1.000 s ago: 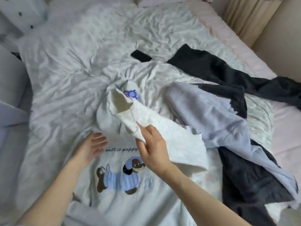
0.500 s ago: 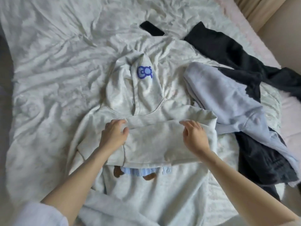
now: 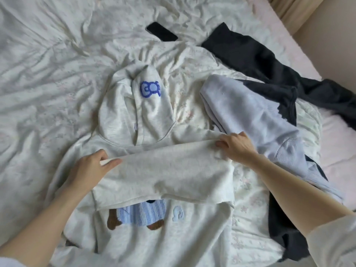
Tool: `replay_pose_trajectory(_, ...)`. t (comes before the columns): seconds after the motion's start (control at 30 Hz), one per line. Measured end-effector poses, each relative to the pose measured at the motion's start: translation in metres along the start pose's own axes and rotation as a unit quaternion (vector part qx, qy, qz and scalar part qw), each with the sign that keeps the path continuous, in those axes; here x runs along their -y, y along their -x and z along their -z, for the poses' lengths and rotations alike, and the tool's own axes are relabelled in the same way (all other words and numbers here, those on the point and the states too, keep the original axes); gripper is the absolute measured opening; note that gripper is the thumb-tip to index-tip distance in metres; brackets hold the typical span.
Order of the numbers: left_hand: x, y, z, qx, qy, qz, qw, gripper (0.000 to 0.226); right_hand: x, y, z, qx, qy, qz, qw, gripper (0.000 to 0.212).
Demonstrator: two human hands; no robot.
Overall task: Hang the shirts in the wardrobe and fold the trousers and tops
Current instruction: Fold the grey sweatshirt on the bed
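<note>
A light grey hoodie (image 3: pixel 146 237) lies face up on the bed, its hood (image 3: pixel 134 108) with a blue patch pointing away from me. One sleeve (image 3: pixel 169 170) is folded across the chest and covers the top of the bear print (image 3: pixel 138 214). My left hand (image 3: pixel 90 170) grips the sleeve's cuff end, with the thumb on top. My right hand (image 3: pixel 237 147) pinches the sleeve's fold at the right shoulder.
A pale lilac garment (image 3: pixel 250 116) lies just right of the hoodie, over dark grey clothing (image 3: pixel 269 62) that runs along the bed's right side. A black phone (image 3: pixel 161 32) rests on the crumpled white duvet (image 3: pixel 48 83) beyond the hood. Wall and curtain at upper right.
The sleeve went from held up in my right hand to laid across the chest. Both hands now hold its ends and have spread a little further apart.
</note>
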State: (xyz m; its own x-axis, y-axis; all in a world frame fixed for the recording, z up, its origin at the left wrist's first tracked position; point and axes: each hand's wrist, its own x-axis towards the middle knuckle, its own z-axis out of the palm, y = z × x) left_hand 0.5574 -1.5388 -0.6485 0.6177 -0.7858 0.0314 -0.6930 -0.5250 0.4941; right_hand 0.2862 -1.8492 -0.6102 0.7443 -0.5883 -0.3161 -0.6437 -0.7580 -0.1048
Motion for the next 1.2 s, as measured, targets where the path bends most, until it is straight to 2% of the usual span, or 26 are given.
replay_pose_trajectory(0.07, 0.0, -0.005, 0.004, -0.017, -0.033, -0.011, 0.999, 0.071, 0.007, -0.012, 0.003, -0.097, 0.023, -0.022, 0.995, 0.026)
replay_pose_trajectory(0.1, -0.002, -0.008, 0.004, -0.032, -0.069, -0.017, 0.997, 0.07, 0.01, -0.019, 0.004, -0.107, 0.053, -0.042, 0.992, 0.024)
replay_pose_trajectory(0.17, -0.007, -0.014, 0.003, -0.071, -0.173, 0.008, 0.982, 0.048, 0.019, -0.03, 0.005, -0.113, 0.08, -0.082, 0.987, 0.021)
replay_pose_trajectory(0.2, -0.014, -0.014, 0.0, -0.075, -0.197, 0.024, 0.977, 0.045, 0.026, -0.028, 0.003, -0.126, 0.075, -0.089, 0.985, 0.025)
replay_pose_trajectory(0.23, -0.023, -0.01, -0.003, -0.059, -0.207, 0.019, 0.976, 0.05, 0.037, -0.022, -0.002, -0.153, 0.059, -0.069, 0.984, 0.031)
replay_pose_trajectory(0.3, -0.042, 0.005, -0.014, -0.017, -0.208, -0.043, 0.977, 0.054, 0.059, 0.0, -0.022, -0.202, 0.035, 0.01, 0.979, 0.041)
replay_pose_trajectory(0.33, -0.048, 0.015, -0.02, 0.03, -0.213, -0.057, 0.975, 0.056, 0.069, 0.013, -0.033, -0.179, 0.042, 0.048, 0.982, 0.046)
replay_pose_trajectory(0.4, -0.048, 0.033, -0.031, 0.159, -0.256, -0.014, 0.953, 0.062, 0.075, 0.03, -0.058, -0.025, 0.055, 0.07, 0.996, 0.05)
replay_pose_trajectory(0.47, -0.03, 0.038, -0.036, 0.282, -0.251, 0.074, 0.923, 0.061, 0.066, 0.035, -0.077, 0.132, 0.033, 0.014, 0.991, 0.052)
replay_pose_trajectory(0.5, -0.025, 0.035, -0.038, 0.319, -0.217, 0.104, 0.917, 0.06, 0.063, 0.034, -0.083, 0.168, 0.026, -0.012, 0.985, 0.054)
replay_pose_trajectory(0.53, -0.023, 0.031, -0.036, 0.321, -0.167, 0.128, 0.924, 0.059, 0.068, 0.031, -0.085, 0.178, 0.018, -0.034, 0.983, 0.056)
replay_pose_trajectory(0.57, -0.027, 0.026, -0.031, 0.282, -0.108, 0.135, 0.944, 0.055, 0.077, 0.029, -0.083, 0.161, 0.005, -0.051, 0.986, 0.057)
replay_pose_trajectory(0.63, -0.041, 0.022, -0.017, 0.136, -0.032, 0.132, 0.981, 0.041, 0.106, 0.035, -0.073, 0.052, -0.049, -0.061, 0.996, 0.05)
replay_pose_trajectory(0.7, -0.044, 0.034, 0.002, 0.021, -0.032, 0.155, 0.987, 0.036, 0.143, 0.053, -0.067, -0.063, -0.174, 0.0, 0.983, 0.037)
replay_pose_trajectory(0.73, -0.039, 0.049, 0.013, -0.01, -0.037, 0.189, 0.981, 0.04, 0.166, 0.071, -0.065, -0.075, -0.241, 0.051, 0.966, 0.031)
replay_pose_trajectory(0.77, -0.033, 0.065, 0.021, -0.025, -0.047, 0.228, 0.972, 0.046, 0.187, 0.09, -0.064, -0.035, -0.29, 0.102, 0.951, 0.028)
replay_pose_trajectory(0.83, -0.014, 0.1, 0.031, -0.012, -0.072, 0.309, 0.948, 0.064, 0.228, 0.13, -0.07, 0.141, -0.302, 0.157, 0.93, 0.036)
replay_pose_trajectory(0.87, -0.005, 0.121, 0.036, 0.001, -0.054, 0.35, 0.935, 0.073, 0.245, 0.149, -0.081, 0.224, -0.254, 0.175, 0.925, 0.042)
replay_pose_trajectory(0.9, 0.006, 0.139, 0.039, 0.005, 0.01, 0.391, 0.92, 0.077, 0.259, 0.167, -0.093, 0.273, -0.195, 0.194, 0.922, 0.044)
replay_pose_trajectory(0.93, 0.016, 0.154, 0.043, 0.015, 0.119, 0.432, 0.894, 0.076, 0.271, 0.18, -0.102, 0.298, -0.157, 0.199, 0.92, 0.04)
replay_pose_trajectory(0.97, 0.026, 0.172, 0.049, 0.026, 0.246, 0.474, 0.845, 0.072, 0.284, 0.193, -0.105, 0.31, -0.149, 0.193, 0.919, 0.034)
replay_pose_trajectory(1.0, 0.029, 0.179, 0.052, 0.054, 0.353, 0.511, 0.782, 0.067, 0.291, 0.199, -0.107, 0.308, -0.174, 0.181, 0.918, 0.028)
replay_pose_trajectory(1.03, 0.034, 0.189, 0.058, 0.087, 0.416, 0.543, 0.724, 0.072, 0.302, 0.203, -0.106, 0.31, -0.221, 0.18, 0.907, 0.026)
replay_pose_trajectory(1.07, 0.039, 0.193, 0.063, 0.123, 0.45, 0.56, 0.685, 0.08, 0.312, 0.203, -0.101, 0.316, -0.282, 0.185, 0.887, 0.023)
replay_pose_trajectory(1.13, 0.046, 0.196, 0.068, 0.174, 0.492, 0.562, 0.642, 0.085, 0.333, 0.198, -0.082, 0.338, -0.399, 0.183, 0.832, 0.017)
replay_pose_trajectory(1.2, 0.052, 0.198, 0.076, 0.171, 0.54, 0.557, 0.607, 0.079, 0.353, 0.187, -0.065, 0.356, -0.445, 0.167, 0.805, 0.018)
